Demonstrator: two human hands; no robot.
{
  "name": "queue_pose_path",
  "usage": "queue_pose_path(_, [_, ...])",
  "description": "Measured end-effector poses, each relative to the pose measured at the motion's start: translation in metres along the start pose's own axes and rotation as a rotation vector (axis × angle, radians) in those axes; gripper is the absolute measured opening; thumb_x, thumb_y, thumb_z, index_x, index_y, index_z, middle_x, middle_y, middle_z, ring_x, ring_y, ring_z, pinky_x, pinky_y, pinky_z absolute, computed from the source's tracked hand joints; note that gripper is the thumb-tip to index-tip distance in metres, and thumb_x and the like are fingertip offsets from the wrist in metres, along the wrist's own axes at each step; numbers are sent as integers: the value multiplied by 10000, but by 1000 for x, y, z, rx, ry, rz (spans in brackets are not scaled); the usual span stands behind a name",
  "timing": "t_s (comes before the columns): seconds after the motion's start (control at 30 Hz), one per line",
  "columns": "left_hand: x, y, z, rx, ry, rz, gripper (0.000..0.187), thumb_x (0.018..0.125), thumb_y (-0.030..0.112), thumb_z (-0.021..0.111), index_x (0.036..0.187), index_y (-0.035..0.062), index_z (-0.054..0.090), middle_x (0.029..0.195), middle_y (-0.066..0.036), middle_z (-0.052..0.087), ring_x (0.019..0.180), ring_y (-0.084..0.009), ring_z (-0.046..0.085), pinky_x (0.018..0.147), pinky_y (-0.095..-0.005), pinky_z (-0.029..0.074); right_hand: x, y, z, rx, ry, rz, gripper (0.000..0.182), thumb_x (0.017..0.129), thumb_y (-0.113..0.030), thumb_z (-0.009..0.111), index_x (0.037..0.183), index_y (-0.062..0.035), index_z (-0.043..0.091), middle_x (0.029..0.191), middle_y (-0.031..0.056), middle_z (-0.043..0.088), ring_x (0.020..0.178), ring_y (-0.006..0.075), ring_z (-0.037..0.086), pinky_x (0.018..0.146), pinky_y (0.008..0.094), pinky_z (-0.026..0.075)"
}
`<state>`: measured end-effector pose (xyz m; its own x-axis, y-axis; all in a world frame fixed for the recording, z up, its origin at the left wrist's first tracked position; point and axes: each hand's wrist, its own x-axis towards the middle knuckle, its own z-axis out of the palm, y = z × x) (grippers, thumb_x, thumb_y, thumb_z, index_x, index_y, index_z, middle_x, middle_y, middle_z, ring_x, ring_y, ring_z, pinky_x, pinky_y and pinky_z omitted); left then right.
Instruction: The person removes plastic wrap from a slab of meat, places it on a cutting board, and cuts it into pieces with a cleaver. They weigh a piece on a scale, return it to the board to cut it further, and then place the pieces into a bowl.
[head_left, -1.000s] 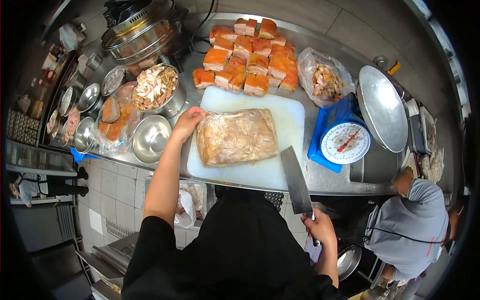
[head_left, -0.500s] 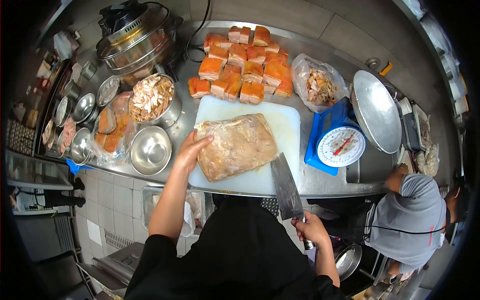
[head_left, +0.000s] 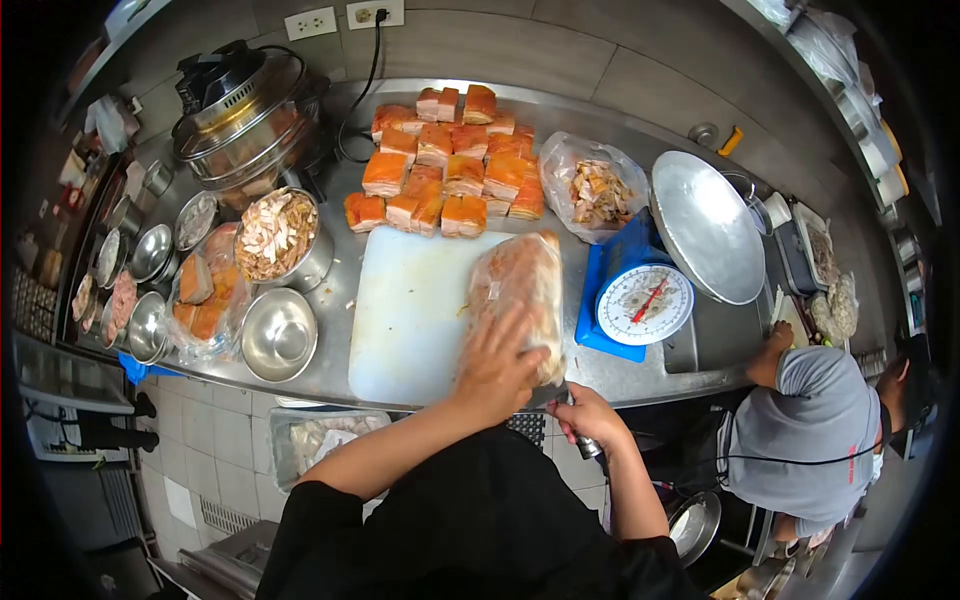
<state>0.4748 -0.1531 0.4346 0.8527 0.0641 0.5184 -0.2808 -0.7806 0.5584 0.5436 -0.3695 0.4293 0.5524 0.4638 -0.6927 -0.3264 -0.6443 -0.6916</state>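
A slab of pork belly [head_left: 510, 275] stands tilted on the right half of the white cutting board [head_left: 400, 300], its pale side edge showing. My left hand [head_left: 500, 365] presses against the slab's near end, fingers stretched out along its face and slightly blurred. At the counter's front edge, my right hand [head_left: 590, 420] is closed around the handle of a cleaver [head_left: 543, 397]. Most of the cleaver's blade is hidden by the slab and my left hand. Blocks of orange-skinned pork [head_left: 440, 165] lie in rows just beyond the board.
A blue dial scale [head_left: 645, 300] with a large metal pan [head_left: 707, 225] stands right of the board. Behind it sits a plastic bag of scraps [head_left: 595, 190]. Left are an empty steel bowl [head_left: 279, 335] and a pot of sliced meat [head_left: 280, 240]. A co-worker [head_left: 815, 430] bends at the right.
The slab has gone from lying flat to tilted and shifted right on the board. My left hand has moved from its left edge onto its near face. The cleaver's blade is now mostly covered.
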Motion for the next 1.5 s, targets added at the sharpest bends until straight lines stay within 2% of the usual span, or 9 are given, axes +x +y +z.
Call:
queue_pose_path(0.07, [-20, -15, 41, 134, -182, 67, 453, 636, 149, 787, 1070, 146, 658, 1502, -157, 411, 1375, -356, 404, 1151, -553, 240, 10, 18, -7, 44, -25, 17, 134, 891, -130, 627, 957, -35, 560, 544, 16, 504, 409, 122, 487, 415, 282, 406])
queue_pose_path(0.1, [-32, -38, 63, 179, -60, 105, 395, 634, 147, 779, 1018, 137, 684, 1489, -106, 451, 1406, -329, 373, 1171, -542, 219, 15, 36, -12, 154, -79, 9, 141, 888, -136, 639, 950, -35, 562, 544, 16, 509, 405, 120, 489, 406, 275, 401])
queue_pose_path(0.33, [-23, -73, -2, 74, -379, 66, 452, 704, 277, 816, 1100, 114, 672, 1478, -88, 468, 1412, -290, 364, 1190, -519, 202, 5, 61, -25, 437, -174, 18, 152, 871, -129, 671, 918, -43, 555, 536, 14, 496, 387, 119, 479, 372, 258, 374])
queue_pose_path(0.47, [-17, -66, -11, 109, -338, 6, 542, 761, 432, 772, 1199, 134, 657, 1469, -91, 479, 1418, -291, 354, 1186, -511, 197, -11, 68, -39, 463, -194, 47, 148, 865, -116, 669, 920, -42, 553, 533, 8, 484, 387, 114, 476, 371, 256, 372])
queue_pose_path(0.8, [-1, -79, 30, 206, -219, -32, 458, 813, 353, 733, 1195, 109, 663, 1369, -86, 564, 1321, -299, 462, 1105, -496, 288, -62, 71, -60, 359, -104, 74, 148, 869, -130, 659, 940, -33, 573, 565, 16, 523, 420, 113, 488, 409, 261, 388])
queue_pose_path(0.97, [4, -74, 62, 310, -70, 180, 200, 789, 195, 701, 949, 77, 683, 990, -59, 651, 1000, -250, 596, 933, -451, 386, -76, 81, -61, 300, -25, 77, 162, 868, -140, 671, 956, -36, 582, 568, 16, 525, 434, 118, 500, 426, 271, 399])
queue_pose_path(1.07, [2, -63, 66, 248, -55, 77, 149, 793, 138, 671, 932, 87, 679, 870, -71, 636, 888, -273, 601, 862, -435, 434, -81, 82, -58, 289, 5, 96, 166, 869, -151, 681, 948, -39, 586, 570, 20, 527, 439, 121, 507, 432, 278, 400])
queue_pose_path(1.2, [4, -65, 67, 103, 43, -5, 151, 795, 132, 656, 938, 87, 677, 837, -99, 640, 865, -299, 617, 796, -436, 473, -85, 86, -56, 298, 56, 124, 171, 829, -99, 689, 951, -13, 606, 570, 27, 537, 428, 126, 501, 414, 280, 404])
queue_pose_path(1.5, [9, -70, 62, 140, -301, -88, 141, 856, 204, 601, 872, 65, 600, 759, -133, 676, 680, -344, 663, 603, -484, 511, -77, 54, -48, 309, 121, 104, 124, 853, -122, 687, 915, -49, 609, 591, 9, 536, 462, 111, 513, 446, 264, 406])
